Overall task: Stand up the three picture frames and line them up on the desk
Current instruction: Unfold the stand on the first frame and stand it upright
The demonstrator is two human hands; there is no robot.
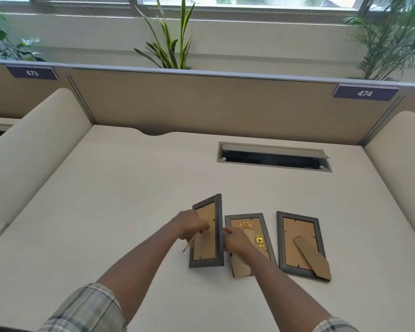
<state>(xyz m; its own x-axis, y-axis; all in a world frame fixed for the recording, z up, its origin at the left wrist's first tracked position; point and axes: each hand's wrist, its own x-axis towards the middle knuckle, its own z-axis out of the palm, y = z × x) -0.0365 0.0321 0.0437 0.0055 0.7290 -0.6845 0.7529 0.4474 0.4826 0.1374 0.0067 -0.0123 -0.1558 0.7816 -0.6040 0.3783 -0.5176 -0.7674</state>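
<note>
Three grey picture frames lie near the middle of the cream desk [106,212], backs up, showing brown cardboard. The left frame [207,250] is tilted up off the desk. My left hand [192,225] pinches its cardboard stand, pulled out from the back. My right hand [235,240] grips that frame's right edge. The middle frame [252,226] lies flat, partly under my right wrist, with gold hangers on its back. To the right, the third frame [297,243] lies flat with its stand [313,257] folded out over the lower corner.
An open cable slot [273,158] is set in the desk behind the frames. A beige partition [201,104] closes the back; padded side dividers [29,144] stand on both sides. Plants rise behind the partition.
</note>
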